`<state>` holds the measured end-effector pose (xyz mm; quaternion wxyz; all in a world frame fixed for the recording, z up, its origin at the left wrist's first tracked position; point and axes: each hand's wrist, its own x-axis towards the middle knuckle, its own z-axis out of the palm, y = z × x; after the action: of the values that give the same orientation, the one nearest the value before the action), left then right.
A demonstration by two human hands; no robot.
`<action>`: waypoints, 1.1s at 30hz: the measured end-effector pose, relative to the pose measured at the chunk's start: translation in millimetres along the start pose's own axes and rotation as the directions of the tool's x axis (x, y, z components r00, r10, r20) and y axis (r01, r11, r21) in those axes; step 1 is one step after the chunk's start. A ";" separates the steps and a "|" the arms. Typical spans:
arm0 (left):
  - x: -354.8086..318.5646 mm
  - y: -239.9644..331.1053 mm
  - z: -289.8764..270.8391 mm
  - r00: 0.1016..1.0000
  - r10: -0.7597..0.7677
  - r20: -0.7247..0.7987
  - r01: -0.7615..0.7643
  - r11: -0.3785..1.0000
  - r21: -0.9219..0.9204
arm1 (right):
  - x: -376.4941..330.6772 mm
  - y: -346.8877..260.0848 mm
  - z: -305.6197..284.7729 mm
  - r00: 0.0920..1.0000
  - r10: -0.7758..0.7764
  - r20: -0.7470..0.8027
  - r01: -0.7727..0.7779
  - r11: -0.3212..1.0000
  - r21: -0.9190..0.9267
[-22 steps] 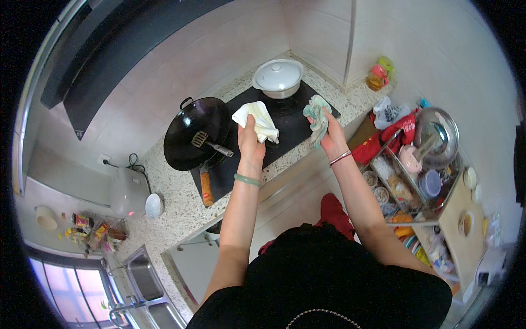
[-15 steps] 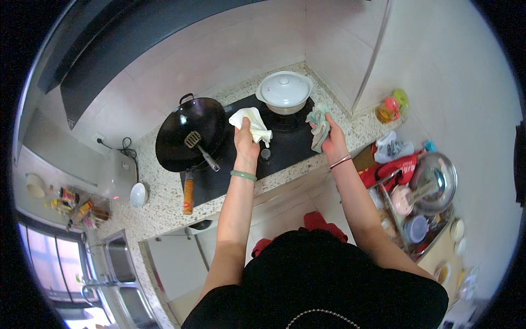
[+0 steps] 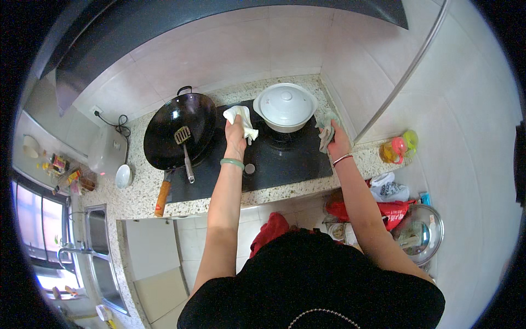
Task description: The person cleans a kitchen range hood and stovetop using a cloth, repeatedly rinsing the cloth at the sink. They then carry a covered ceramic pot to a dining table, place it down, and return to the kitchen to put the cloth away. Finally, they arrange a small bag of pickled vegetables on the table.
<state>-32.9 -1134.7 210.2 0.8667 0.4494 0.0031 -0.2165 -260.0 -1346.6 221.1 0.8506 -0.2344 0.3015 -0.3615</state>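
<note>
My left hand (image 3: 235, 135) is closed on a white cloth (image 3: 243, 122) above the black cooktop (image 3: 219, 178), left of a lidded casserole pot. A grey-green cloth (image 3: 327, 131) is gripped in my right hand (image 3: 339, 142), at the cooktop's right edge. Between and beyond the hands stands the white casserole pot (image 3: 286, 108) with its lid on, apart from both cloths. To the left sits a black wok (image 3: 189, 118) with a wooden handle. A slotted metal spatula (image 3: 183, 137) lies in it, its handle over the wok's near rim.
Farther left are a small white bowl (image 3: 124, 176), a rice-cooker-like grey appliance (image 3: 108, 149) and a double sink (image 3: 100, 236). A jar with a red lid (image 3: 392, 150) stands at the counter's right end. Below it are a red bag (image 3: 388, 215) and a glass lid (image 3: 426, 234). The range hood (image 3: 219, 16) overhangs the back.
The view has shifted, and I stand nearer the counter. My right hand with its cloth has come alongside the pot's right side. Both cloths are still held.
</note>
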 end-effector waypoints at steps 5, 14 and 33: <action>34.6 -13.0 5.7 1.000 0.030 0.001 -0.030 0.996 0.082 | 45.4 5.1 -9.5 1.000 -0.016 -0.018 0.014 0.997 -0.074; 58.9 -20.3 28.8 0.985 0.031 0.172 -0.122 0.827 0.549 | 69.7 14.0 21.6 0.985 -0.070 -0.159 0.050 0.991 -0.125; 34.7 -12.9 7.8 0.979 -0.082 -0.186 0.078 0.996 -0.031 | 70.0 119.0 176.5 0.411 -0.005 0.912 0.832 -0.407 -0.377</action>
<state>-7.8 -1160.2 197.8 0.8585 0.4568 0.1051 -0.2080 -44.2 -1292.8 248.7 0.1488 -0.9498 0.0357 -0.2730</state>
